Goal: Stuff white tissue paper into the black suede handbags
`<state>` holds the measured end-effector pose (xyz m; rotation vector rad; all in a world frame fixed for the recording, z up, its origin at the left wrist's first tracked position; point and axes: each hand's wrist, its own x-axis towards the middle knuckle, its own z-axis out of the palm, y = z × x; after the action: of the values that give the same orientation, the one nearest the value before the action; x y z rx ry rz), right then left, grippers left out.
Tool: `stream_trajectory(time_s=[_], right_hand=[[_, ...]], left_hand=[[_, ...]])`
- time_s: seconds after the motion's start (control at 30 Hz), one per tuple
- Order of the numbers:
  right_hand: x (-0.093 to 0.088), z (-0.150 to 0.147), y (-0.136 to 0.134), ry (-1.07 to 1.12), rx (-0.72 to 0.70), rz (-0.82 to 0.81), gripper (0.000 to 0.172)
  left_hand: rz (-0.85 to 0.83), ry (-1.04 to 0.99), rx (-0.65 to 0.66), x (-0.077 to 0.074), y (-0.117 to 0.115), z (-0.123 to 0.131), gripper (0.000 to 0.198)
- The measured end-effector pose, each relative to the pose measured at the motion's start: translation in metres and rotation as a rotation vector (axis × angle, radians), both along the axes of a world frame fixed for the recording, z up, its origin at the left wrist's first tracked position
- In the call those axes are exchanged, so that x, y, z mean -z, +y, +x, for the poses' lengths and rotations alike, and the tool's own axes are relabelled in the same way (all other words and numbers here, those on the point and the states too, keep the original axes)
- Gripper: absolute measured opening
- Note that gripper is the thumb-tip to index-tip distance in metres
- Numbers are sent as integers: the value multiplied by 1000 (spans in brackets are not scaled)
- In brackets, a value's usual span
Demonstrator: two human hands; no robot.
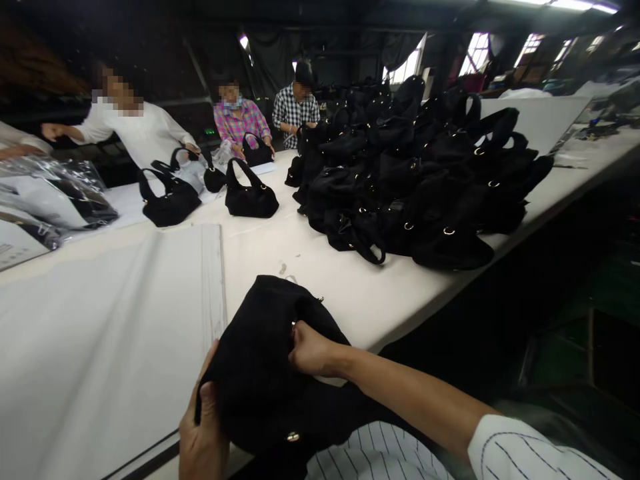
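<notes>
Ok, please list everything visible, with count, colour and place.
held bag: one, black, in hands
piled bags: many, black, beyond it
standing bags: several, black, left of pile
sheets: one stack, white, left
wrapped items: several, black and white, far left
table: one, cream, beneath
people: four, mixed clothing, across table
panel: one, white, behind pile
windows and lights: several, white, background
striped shirt: one, white, bottom
left hand: one, bag's edge
right hand: one, on bag
</notes>
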<state>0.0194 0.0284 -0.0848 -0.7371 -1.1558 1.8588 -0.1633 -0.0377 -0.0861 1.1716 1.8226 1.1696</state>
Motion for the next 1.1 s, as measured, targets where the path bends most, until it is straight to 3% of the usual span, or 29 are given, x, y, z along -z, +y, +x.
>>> stream_trajectory(time_s=[0.13,0.27,0.33,0.4,0.47,0.53,0.6,0.67,0.73,0.8,0.93,1.1], right_hand=[[0,2,3,-53,-191,-36,39],[8,-1,5,-23,-242,-67,42],[13,-7,3,55,-174,-117,44],[16,-12,0,148,-68,-167,44],[17,-16,-3,210,26,-216,44],[15,-17,-4,260,99,-275,49],[12,-17,-3,311,144,-313,53],[9,-17,-3,332,151,-319,51],[5,-16,-5,335,147,-306,47],[2,-14,-10,346,151,-284,43],[-3,-2,-26,288,169,-241,37],[1,13,-38,94,219,-163,33]], left_hand=[[1,-81,15,7,6,-7,65],[50,-60,58,13,15,-7,63],[60,-46,62,9,20,-6,59],[102,-4,-44,0,21,-3,55],[257,183,-244,-12,14,6,50],[470,490,-325,-24,0,22,41],[586,752,-159,-31,-15,42,36],[580,944,-7,-36,-23,61,46],[540,1128,-1,-38,-24,75,55],[510,1252,-48,-40,-20,82,50],[574,1166,-9,-41,-13,89,37],[898,1041,135,-31,-13,102,29]])
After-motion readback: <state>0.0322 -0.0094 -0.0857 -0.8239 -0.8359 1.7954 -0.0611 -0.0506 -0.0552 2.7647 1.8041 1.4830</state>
